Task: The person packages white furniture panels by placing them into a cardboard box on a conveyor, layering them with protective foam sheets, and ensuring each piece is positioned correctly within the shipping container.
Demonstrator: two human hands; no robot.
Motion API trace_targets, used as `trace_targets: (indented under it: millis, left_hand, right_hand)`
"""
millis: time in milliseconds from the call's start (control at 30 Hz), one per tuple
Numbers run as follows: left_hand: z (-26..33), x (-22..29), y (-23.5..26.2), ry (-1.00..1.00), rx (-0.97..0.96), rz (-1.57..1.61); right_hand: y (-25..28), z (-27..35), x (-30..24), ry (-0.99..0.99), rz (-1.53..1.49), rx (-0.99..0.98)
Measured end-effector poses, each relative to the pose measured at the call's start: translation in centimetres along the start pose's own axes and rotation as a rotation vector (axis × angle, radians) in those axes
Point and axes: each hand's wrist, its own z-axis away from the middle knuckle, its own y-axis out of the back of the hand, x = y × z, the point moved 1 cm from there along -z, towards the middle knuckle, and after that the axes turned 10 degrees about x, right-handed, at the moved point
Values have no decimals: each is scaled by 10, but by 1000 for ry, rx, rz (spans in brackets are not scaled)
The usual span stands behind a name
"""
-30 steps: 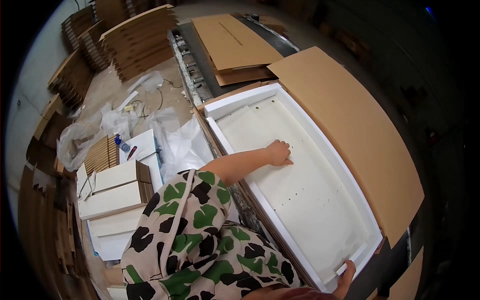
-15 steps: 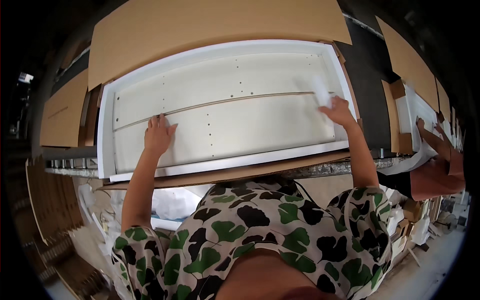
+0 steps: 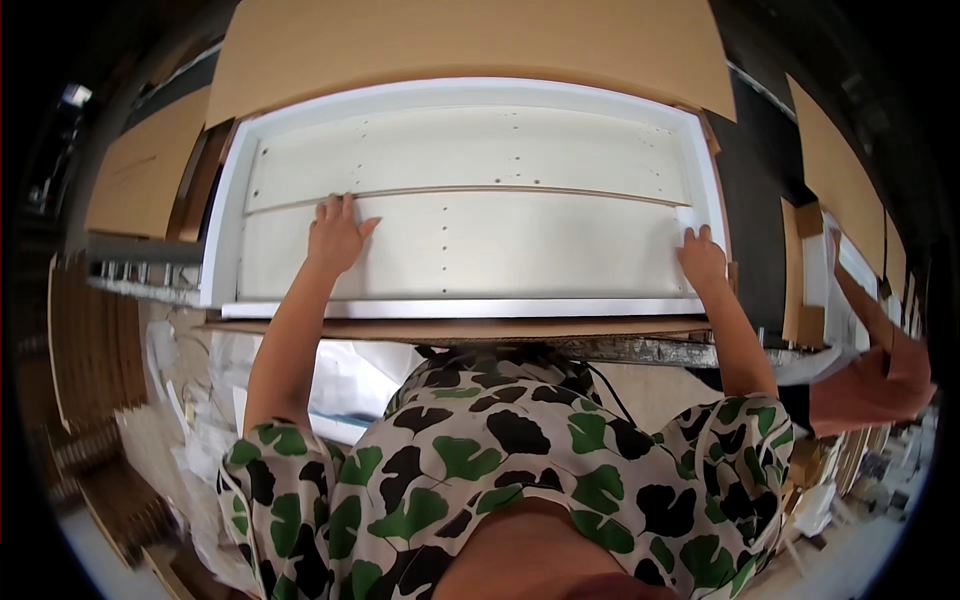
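- Near white panel (image 3: 560, 250) lies straight ahead of the person, in the carton, inside the white foam border (image 3: 470, 92); long axis runs L–R, across the body.
- Far white panel (image 3: 430, 145) sits just beyond, approx. parallel; a thin seam runs btwn the two.
- L hand (image 3: 338, 238) is nearer the seam: fingertips at it, palm side down over near panel, inboard of its L end.
- R hand (image 3: 703, 258) is nearer the R short end, by the foam there, a bit closer to the body than L fingertips.
- L hand state: fingers slightly apart, thumb out to the R, nothing gripped.
- R hand state: fingers bent, tips beside a small white piece (image 3: 688, 215); can't tell if pinching it.
- Pose: both forearms reach fwd from the lower edge, wide apart, angled inward, w/ hands well apart.
- Cardboard flap (image 3: 470, 40) lies beyond far foam side.
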Motion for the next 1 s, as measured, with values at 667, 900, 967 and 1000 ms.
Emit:
trace_targets:
  millis: [667, 900, 967, 1000]
  left_hand:
    - [371, -5, 90, 1696, 707, 128]
    - [540, 185, 33, 2156, -110, 450]
    - [554, 201, 27, 2111, -240, 528]
    - [534, 237, -30, 2091, -270, 589]
  right_hand:
    - [40, -97, -20, 481, -56, -284]
    - [192, -58, -247, 996, -1031, 117]
    - [206, -21, -272, 1041, -1239, 82]
    - [185, -34, -271, 1061, -1317, 50]
